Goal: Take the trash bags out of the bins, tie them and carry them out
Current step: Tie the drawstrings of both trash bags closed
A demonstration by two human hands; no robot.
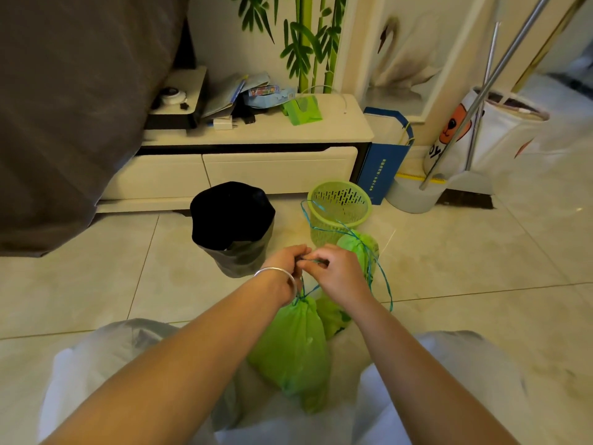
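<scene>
A green trash bag (293, 345) hangs between my knees, its neck gathered by a blue drawstring (308, 292). My left hand (285, 266) and my right hand (337, 269) meet just above the neck, and each pinches the string. A second green bag (359, 248) with long blue string loops lies on the floor beyond my right hand. The green mesh bin (340, 207) behind it holds no bag. To its left stands a grey bin lined with a black bag (232, 216).
A low white TV cabinet (256, 162) with clutter on top runs along the wall. A blue paper bag (383, 159), a dustpan and broom (417, 194) and a white tote (500, 136) stand at the right. A grey cloth-covered piece (64, 117) fills the left.
</scene>
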